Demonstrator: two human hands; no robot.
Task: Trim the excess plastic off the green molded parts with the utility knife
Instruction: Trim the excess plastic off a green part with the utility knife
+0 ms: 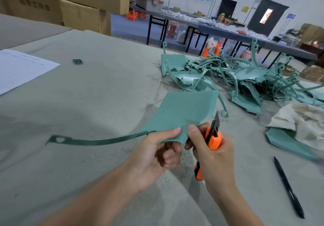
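A flat green molded part (182, 110) is held up over the table in front of me. My left hand (157, 154) pinches its near edge between thumb and fingers. A long thin green strip (98, 140) trails from the part to the left and ends in a tab. My right hand (213, 157) grips an orange utility knife (213, 138), thumb resting on the part's edge beside my left thumb. The blade points up, close to the part's right edge. A pile of green molded parts (233, 78) lies further back on the right.
A grey-covered table (87, 103) carries a black pen (289, 189) near right, a white cloth (305, 122) over another green part, a paper sheet (21, 68) far left and a small green scrap (77, 61). Cardboard boxes (78, 3) stand behind; other tables lie beyond.
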